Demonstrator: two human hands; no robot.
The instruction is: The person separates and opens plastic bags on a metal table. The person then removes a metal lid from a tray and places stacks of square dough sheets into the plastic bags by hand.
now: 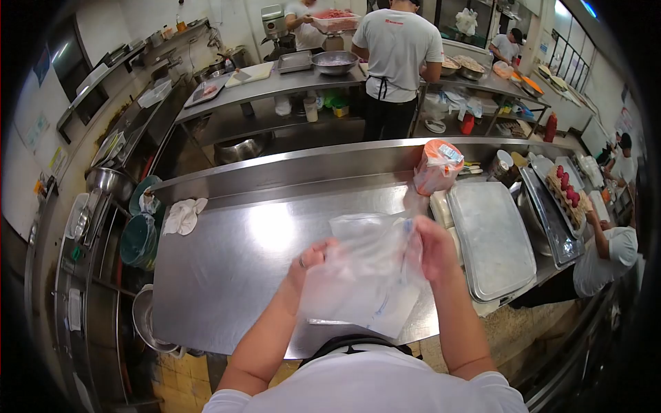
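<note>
Clear plastic bag (365, 275), one: thin, wrinkled, see-through, with small blue marks toward its right side; held up over the near middle of the steel table (234, 265), its mouth hard to make out.

Tub (441, 165), one: orange and white, wrapped in clear plastic, at the far right of the table against the raised back edge.

Covered tray (490, 237), one: rectangular, rounded corners, pale cloudy top, on the right; contents hidden.

Carton (568, 196), one: right of the tray, carrying round deep-red items (564, 180).

Wide bowl (334, 63), one: round, shiny steel, on the far counter (275, 86); contents too small to tell.

White bin (336, 25), one: heaped with something red, held by a co-worker (303, 24) at the far side.

My right hand (315, 255): ringed, forearm slanting in from the near left, fingers curled together and clamped on the bag's left part.

My left hand (435, 249): raised, fingers bent and closed on the bag's right edge; blurred, so the thumb's exact place I cannot tell.

Cloth (184, 216), one: white, soft, crumpled, on the table's far left corner.
</note>
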